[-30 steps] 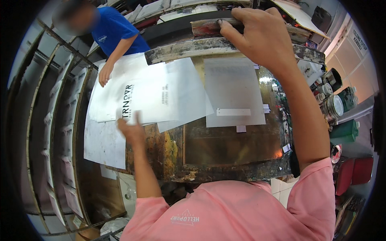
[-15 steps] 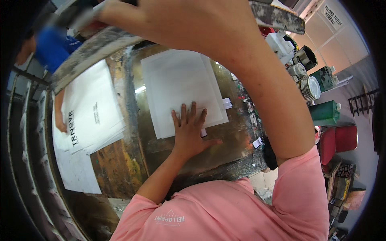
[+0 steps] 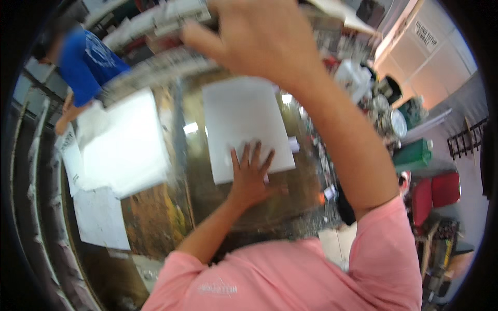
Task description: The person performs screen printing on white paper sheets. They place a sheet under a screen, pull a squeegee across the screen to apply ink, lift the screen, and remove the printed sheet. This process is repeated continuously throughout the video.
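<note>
My left hand [image 3: 251, 176] lies flat with fingers spread on the lower part of a white sheet [image 3: 246, 114]. The sheet rests on a shiny brown printing board [image 3: 207, 205], with a small pale tab [image 3: 293, 144] at its right edge. My right hand [image 3: 264, 39] is raised at the far side, above the sheet's far end, beside a paint-stained wooden frame [image 3: 171, 65]. Its thumb sticks out, but the other fingers are blurred and cut off by the upper edge, so any grip is hidden.
At left, a co-worker in a blue shirt [image 3: 85, 62] has a hand on a printed sheet [image 3: 70, 155] beside a white paper stack [image 3: 127, 140]. A metal rack [image 3: 36, 207] borders the left. Bottles, tins and a green jerrycan [image 3: 413, 155] stand at right, near a red chair [image 3: 433, 194].
My right hand has moved right and slightly down, away from the upper left. The co-worker has shifted the printed sheet left off the stack. My left hand still lies on the sheet.
</note>
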The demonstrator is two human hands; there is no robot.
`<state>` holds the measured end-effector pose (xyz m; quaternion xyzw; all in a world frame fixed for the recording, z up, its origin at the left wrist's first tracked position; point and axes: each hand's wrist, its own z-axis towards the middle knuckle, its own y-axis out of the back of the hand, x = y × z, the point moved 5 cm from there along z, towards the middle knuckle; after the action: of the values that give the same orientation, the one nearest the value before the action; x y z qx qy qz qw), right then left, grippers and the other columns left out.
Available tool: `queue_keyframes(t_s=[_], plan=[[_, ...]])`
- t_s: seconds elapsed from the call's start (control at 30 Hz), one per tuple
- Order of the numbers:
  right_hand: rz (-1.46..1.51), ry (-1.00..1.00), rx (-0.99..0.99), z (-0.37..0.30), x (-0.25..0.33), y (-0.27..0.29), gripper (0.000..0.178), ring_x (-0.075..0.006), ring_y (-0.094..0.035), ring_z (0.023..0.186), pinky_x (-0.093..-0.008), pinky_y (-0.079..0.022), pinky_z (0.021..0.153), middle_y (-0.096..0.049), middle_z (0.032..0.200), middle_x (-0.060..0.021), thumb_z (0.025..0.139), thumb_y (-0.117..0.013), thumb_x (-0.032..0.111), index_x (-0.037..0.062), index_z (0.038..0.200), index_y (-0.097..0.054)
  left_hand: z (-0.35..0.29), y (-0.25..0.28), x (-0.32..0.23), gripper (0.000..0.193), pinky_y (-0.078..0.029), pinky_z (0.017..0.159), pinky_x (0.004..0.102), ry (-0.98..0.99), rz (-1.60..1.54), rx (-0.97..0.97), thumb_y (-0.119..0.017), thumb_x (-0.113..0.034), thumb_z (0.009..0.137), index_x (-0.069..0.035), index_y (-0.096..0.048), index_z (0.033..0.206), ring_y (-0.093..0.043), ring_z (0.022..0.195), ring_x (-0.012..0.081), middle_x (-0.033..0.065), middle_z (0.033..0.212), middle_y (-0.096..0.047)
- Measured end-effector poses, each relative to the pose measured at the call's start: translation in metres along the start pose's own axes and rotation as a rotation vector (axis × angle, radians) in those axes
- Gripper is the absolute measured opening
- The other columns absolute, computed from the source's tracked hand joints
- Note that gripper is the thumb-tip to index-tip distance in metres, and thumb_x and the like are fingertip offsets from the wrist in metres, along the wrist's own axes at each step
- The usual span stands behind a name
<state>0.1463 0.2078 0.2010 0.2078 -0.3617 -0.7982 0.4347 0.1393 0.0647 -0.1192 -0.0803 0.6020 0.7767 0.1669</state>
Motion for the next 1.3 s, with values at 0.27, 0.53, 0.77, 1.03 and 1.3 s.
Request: queue_keyframes(t_s=[0.27, 0.53, 0.77, 1.03, 1.3], plan=[[0.021, 0.014, 0.097, -0.092, 0.042, -0.008, 0.05, -0.0348, -0.066, 0.088, -0.0473, -0.044, 0.086, -0.071, 0.095, -0.0165, 0.099, -0.067, 0.051, 0.0012, 0.108, -0.071, -0.061, 0.171, 0.102, 0.118, -0.055, 0.105, 0.0429, 0.399, -1.281, -0.746, -0.105, -0.025, 0.069, 0.001, -0.04, 0.165, -0.068, 0.112, 0.0283, 0.0118, 0.124, -0.07], [0.357, -0.079, 0.702, -0.242, 0.047, -0.11, 0.037, -0.0387, -0.072, 0.097, -0.0538, -0.055, 0.083, -0.074, 0.099, -0.0131, 0.099, -0.071, 0.049, 0.0134, 0.106, -0.077, -0.138, 0.091, 0.116, 0.109, -0.039, 0.115, 0.048, 0.665, -0.177, -0.356, -0.105, -0.056, 0.053, -0.004, -0.07, 0.143, -0.063, 0.117, 0.0269, 0.0096, 0.117, -0.068], [0.258, -0.013, 0.531, -0.27, 0.065, -0.146, 0.048, -0.0294, -0.066, 0.097, -0.0415, -0.059, 0.081, -0.069, 0.108, -0.0081, 0.083, -0.086, 0.034, 0.0089, 0.122, -0.072, -0.152, 0.065, 0.132, 0.107, -0.03, 0.109, 0.0496, 0.636, 0.007, -0.256, -0.102, -0.065, 0.042, -0.008, -0.078, 0.129, -0.055, 0.117, 0.0286, 0.0067, 0.111, -0.064], [0.173, 0.031, 0.306, -0.146, -0.04, -0.289, 0.038, -0.03, -0.067, 0.098, -0.0448, -0.058, 0.078, -0.067, 0.103, -0.0067, 0.089, -0.082, 0.04, 0.013, 0.113, -0.071, -0.156, 0.066, 0.132, 0.117, -0.031, 0.109, 0.0493, 0.641, 0.055, -0.239, -0.097, -0.075, 0.038, -0.004, -0.076, 0.128, -0.055, 0.112, 0.0279, 0.0071, 0.107, -0.063], [0.283, 0.074, 0.523, -0.027, -0.114, -0.331, 0.051, -0.0406, -0.074, 0.095, -0.054, -0.056, 0.081, -0.075, 0.094, -0.0171, 0.102, -0.063, 0.062, 0.0124, 0.104, -0.075, -0.157, 0.07, 0.131, 0.134, -0.034, 0.1, 0.0463, 0.511, -0.051, -0.371, -0.094, -0.078, 0.048, 0.0, -0.061, 0.152, -0.055, 0.097, 0.0254, 0.0036, 0.096, -0.06]])
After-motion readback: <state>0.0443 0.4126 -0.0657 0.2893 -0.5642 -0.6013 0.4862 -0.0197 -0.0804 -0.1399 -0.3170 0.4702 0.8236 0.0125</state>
